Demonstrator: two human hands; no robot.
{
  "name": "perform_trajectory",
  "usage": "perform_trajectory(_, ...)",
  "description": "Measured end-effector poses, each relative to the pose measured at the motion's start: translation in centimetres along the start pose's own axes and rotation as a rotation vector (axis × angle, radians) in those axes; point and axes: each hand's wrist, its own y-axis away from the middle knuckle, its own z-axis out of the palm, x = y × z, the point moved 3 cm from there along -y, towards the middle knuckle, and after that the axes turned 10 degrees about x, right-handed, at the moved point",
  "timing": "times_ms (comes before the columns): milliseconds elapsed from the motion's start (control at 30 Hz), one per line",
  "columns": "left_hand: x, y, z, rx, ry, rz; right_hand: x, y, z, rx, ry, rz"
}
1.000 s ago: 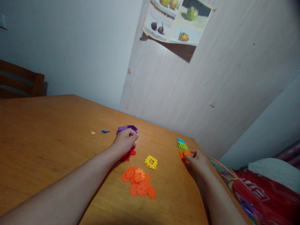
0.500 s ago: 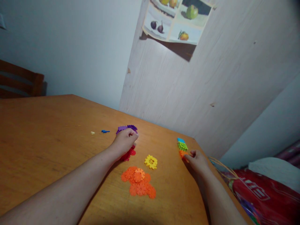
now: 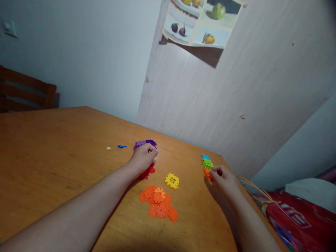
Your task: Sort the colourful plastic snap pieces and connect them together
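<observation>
My left hand is closed, thumb and fingers pressed together, between the purple gear-shaped pieces and a pile of red pieces. It partly covers both, and anything inside its pinch is hidden. At the table's right side, my right hand pinches at the edge of an orange toothed piece. That piece lies at the near end of a row with green and light blue pieces. Between my arms lie a yellow square toothed piece and a heap of orange notched discs.
A small blue piece and a cream-coloured bit lie on the wooden table, left of the purple pieces. A red bag sits beyond the right edge. A wooden chair stands at the far left.
The whole view has shifted slightly, so things appear a little further right. My right hand has risen slightly at the orange piece. My left hand stays by the purple and red pieces.
</observation>
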Motion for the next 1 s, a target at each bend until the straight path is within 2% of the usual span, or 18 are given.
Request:
perform_trajectory(133,-0.2,-0.1,0.1,0.002,-0.001,-0.012,-4.3,2.7,1.8,-0.184,-0.131,-0.124)
perform_trajectory(167,-0.2,-0.2,0.1,0.004,0.003,-0.008,-5.3,3.4,2.2,-0.194,-0.146,-0.145)
perform_trajectory(233,-0.1,-0.2,0.1,0.006,0.012,0.004,-7.1,4.6,2.9,-0.282,-0.127,-0.251)
perform_trajectory(367,0.2,-0.2,0.0,0.009,0.006,0.043,-9.3,5.9,3.4,-0.356,-0.006,-0.387)
perform_trajectory(700,0.3,-0.1,0.1,0.007,-0.045,0.073,-10.4,6.8,3.8,-0.419,0.065,-0.405)
perform_trajectory(1000,0.4,0.1,0.0,0.007,-0.063,0.076,-10.0,6.7,3.8,-0.414,0.041,-0.377)
